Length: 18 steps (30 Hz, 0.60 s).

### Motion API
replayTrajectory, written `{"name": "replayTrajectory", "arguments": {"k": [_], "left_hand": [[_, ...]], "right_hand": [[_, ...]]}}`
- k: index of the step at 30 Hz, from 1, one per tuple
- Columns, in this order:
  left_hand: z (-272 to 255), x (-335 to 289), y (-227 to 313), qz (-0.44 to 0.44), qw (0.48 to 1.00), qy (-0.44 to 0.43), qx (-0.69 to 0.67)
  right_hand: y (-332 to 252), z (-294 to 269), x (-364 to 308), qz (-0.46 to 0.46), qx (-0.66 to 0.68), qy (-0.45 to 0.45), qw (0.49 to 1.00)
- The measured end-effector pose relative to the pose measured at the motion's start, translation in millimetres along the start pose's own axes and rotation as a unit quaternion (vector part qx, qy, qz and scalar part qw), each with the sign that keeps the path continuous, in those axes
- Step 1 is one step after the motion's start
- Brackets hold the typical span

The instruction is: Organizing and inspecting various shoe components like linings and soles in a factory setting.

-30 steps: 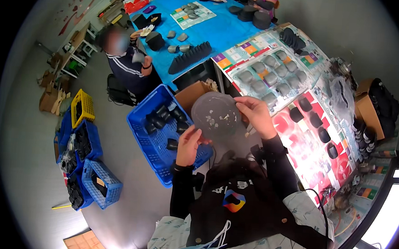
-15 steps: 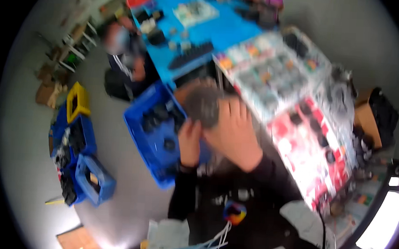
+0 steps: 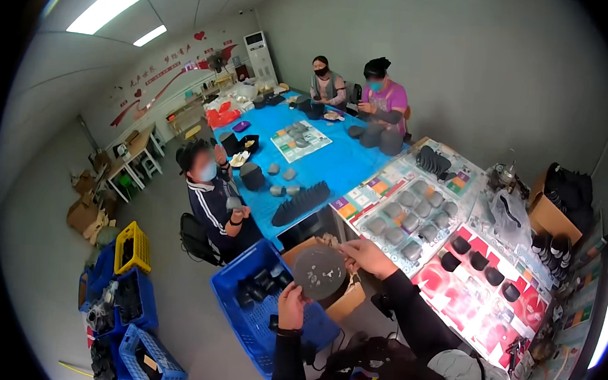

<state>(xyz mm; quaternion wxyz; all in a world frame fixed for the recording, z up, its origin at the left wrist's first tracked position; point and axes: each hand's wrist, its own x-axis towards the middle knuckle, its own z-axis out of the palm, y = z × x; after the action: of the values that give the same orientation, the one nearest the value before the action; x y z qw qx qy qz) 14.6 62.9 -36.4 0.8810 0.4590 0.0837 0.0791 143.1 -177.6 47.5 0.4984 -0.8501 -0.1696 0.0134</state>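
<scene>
A round dark-grey disc (image 3: pixel 319 273), its face dotted with pale flecks, is tilted up in front of me above a cardboard box. My left hand (image 3: pixel 291 308) grips its lower left edge, thumb on the face. At the disc's upper right edge, the fingers of my right hand (image 3: pixel 369 257) are pinched together; what they hold, if anything, is too small to make out. Below and left of the disc stands a blue crate (image 3: pixel 232 310) with several black pieces (image 3: pixel 261 287) in it. Part of the cardboard box (image 3: pixel 348 299) shows behind the disc.
To the right, a table bears rounded grey pieces (image 3: pixel 412 223) and black pieces (image 3: pixel 479 260) on a red-and-white sheet (image 3: pixel 443 293). A blue-covered table (image 3: pixel 249 187) lies ahead, with three people around it. Stacked crates (image 3: pixel 134 250) line the left floor. A carton (image 3: pixel 557 217) stands far right.
My view has tipped up, bringing the room and people into sight. My right hand, which lay against the disc, now pinches at its edge. The left hand still holds the disc.
</scene>
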Motion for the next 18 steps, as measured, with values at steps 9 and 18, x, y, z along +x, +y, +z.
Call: {"name": "replayTrajectory", "arguments": {"k": [9, 18], "left_hand": [[-42.9, -20.9, 47.4, 0.019, 0.998, 0.055, 0.02], [-126.9, -49.8, 45.2, -0.013, 0.994, 0.066, 0.086]], "right_hand": [[-23.7, 47.6, 18.0, 0.078, 0.288, -0.295, 0.908], [-14.6, 42.9, 98.0, 0.064, 0.303, 0.007, 0.951]]}}
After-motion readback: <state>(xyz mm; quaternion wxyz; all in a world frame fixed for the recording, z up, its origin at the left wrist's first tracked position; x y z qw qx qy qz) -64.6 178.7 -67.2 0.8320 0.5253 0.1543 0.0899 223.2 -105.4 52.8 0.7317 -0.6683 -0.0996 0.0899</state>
